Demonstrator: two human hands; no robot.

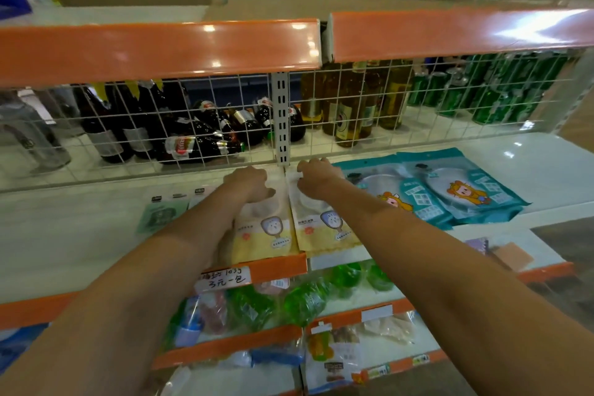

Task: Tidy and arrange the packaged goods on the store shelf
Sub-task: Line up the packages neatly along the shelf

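Two yellow-and-white packets lie flat side by side on the white shelf (80,235). My left hand (252,185) grips the far end of the left yellow packet (263,235). My right hand (318,178) grips the far end of the right yellow packet (324,228). Both hands are close to the wire grid at the back of the shelf. To the right lie two teal packets (463,193) with cartoon figures, overlapping each other. A pale green packet (160,214) lies flat to the left of my left arm.
A white wire grid (209,125) backs the shelf, with dark bottles, amber bottles and green cans behind it. An orange-fronted shelf (160,48) hangs above. Lower shelves hold green bags (302,299) and other packets. A handwritten price label (225,278) sits on the shelf edge.
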